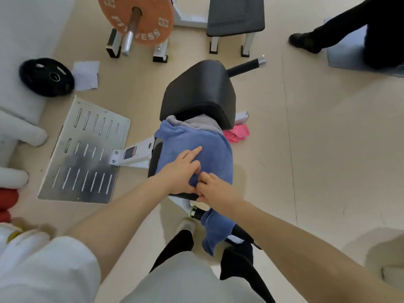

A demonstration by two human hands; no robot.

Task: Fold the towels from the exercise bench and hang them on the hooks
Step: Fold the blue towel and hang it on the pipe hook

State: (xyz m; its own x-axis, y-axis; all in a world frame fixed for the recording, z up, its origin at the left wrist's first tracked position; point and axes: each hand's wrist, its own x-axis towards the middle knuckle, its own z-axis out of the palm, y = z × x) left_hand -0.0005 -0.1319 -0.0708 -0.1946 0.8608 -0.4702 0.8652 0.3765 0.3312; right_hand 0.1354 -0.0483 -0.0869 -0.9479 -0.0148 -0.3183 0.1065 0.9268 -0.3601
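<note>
A blue towel (209,149) lies spread over the black seat of the exercise bench (197,92), one end hanging down past the near edge. A grey towel (197,123) shows under its far edge. My left hand (182,169) presses on the blue towel with the index finger stretched out and the other fingers curled at its near edge. My right hand (215,193), wearing a ring, pinches the same near edge right beside the left hand. A pink towel (237,133) lies on the floor to the bench's right. No hooks are in view.
A metal footplate (85,154) lies on the floor at left. Behind it are a black weight plate (46,76), a pale cloth (86,75), an orange plate on a bar (135,18) and a second bench (236,16). Another person's legs (341,27) are at top right.
</note>
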